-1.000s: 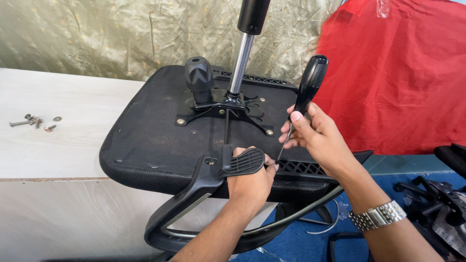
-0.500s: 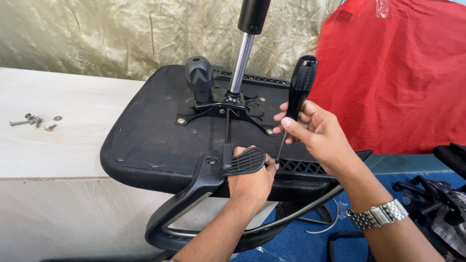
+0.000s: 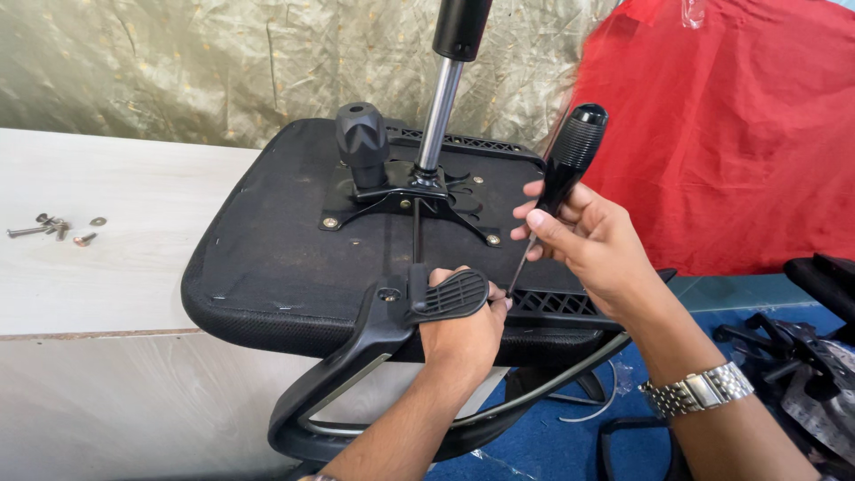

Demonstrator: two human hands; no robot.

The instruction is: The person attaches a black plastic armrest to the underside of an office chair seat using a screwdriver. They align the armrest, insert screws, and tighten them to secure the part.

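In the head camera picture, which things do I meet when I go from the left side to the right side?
Loose screws on the white table → black knob on the upturned chair seat → chrome gas cylinder → left hand on the armrest bracket → screwdriver in the right hand → red cloth → black chair parts.

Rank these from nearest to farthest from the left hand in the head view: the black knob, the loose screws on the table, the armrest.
From the left hand:
1. Armrest, gripped by it.
2. Black knob, up on the seat underside.
3. Loose screws, far left on the table.
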